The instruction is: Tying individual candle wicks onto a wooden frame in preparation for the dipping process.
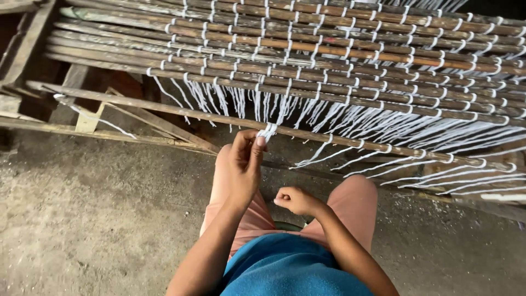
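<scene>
The left hand (241, 164) pinches a white cotton string (268, 131) at the nearest thin brown bamboo stick (181, 112), pulling it tight to tie the mat. The right hand (295, 200) is a closed fist near the knee, maybe holding the string's loose end.

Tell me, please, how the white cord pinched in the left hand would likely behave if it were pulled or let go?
The white cord probably goes limp once released: the loose ends beside it dangle and curl below the bamboo sticks. It looks light, since the left hand holds it with fingertips alone. Pulled, it likely tightens rather than slides, being looped around the front stick.
</scene>
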